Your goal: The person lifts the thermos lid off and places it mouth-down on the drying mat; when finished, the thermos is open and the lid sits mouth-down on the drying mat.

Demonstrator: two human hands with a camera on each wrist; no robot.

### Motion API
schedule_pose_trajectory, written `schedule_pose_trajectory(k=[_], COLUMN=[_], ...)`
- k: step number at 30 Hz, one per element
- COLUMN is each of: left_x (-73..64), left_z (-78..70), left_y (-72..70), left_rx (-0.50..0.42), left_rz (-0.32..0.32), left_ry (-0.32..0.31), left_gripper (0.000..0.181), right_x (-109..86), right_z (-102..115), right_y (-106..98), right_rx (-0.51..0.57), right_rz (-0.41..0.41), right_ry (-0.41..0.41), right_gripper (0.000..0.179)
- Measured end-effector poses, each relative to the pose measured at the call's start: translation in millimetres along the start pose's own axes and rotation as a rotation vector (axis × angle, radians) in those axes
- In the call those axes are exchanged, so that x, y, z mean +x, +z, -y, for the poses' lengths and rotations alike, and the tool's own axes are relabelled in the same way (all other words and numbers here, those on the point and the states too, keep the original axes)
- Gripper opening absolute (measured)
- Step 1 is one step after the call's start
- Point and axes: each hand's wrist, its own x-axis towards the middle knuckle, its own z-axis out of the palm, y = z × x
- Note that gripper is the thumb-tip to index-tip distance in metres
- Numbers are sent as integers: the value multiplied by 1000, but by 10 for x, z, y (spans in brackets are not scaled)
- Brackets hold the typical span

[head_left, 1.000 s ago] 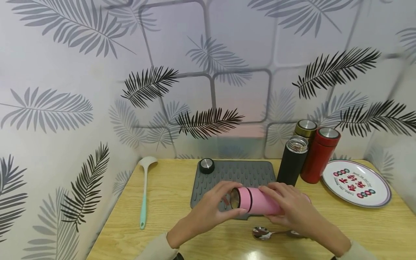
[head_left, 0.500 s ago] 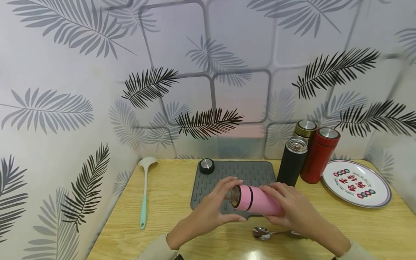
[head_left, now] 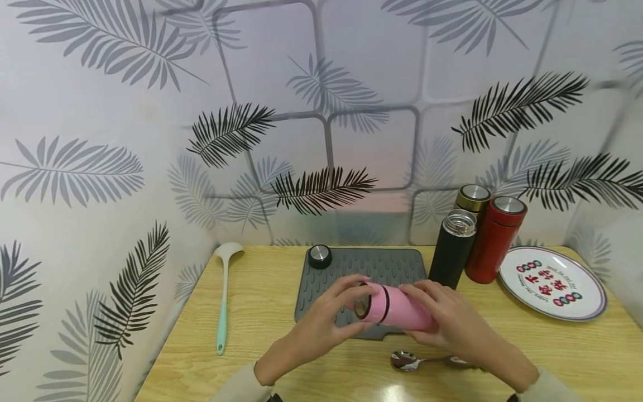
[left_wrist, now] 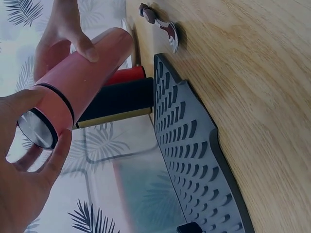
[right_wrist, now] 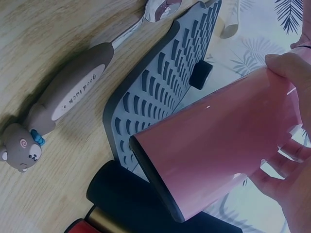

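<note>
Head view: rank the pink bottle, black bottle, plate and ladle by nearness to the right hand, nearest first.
1. Pink bottle: gripped in the right hand.
2. Black bottle: standing just behind that hand, farther from the person.
3. Plate: farther back, off to the right.
4. Ladle: far over on the left, past the left hand.

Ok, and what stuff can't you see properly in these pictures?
Inside the pink bottle: left wrist view, covered by its lid.
Most of the gold bottle: head view, behind the black bottle and red bottle.
Tiny words on the plate: head view, too small to read.
The person's sleeves: head view, cut off by the bottom edge.
</note>
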Motion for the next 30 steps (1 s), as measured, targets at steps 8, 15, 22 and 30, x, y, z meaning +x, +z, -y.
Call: schedule_pose_trajectory(k=[8,15,22,30], left_x=[46,27,-37,-79], left_z=[-43,-53,-15,42], left_y=[2,28,47,55], left_rx=[-18,49,21,26], left_rz=[-19,26,23,-31], left_ry=[-263,-246,-28,46], left_gripper=[56,70,76,62], right_x=[-5,-28,-19,-14], right_z=[-1,28,12,20], right_y=[40,4,-34,-12], right_rx=[-1,3,2,4], right_rz=[33,81,30,55], right_ry=[27,46,-7,6], right_gripper=[84,86,88,87])
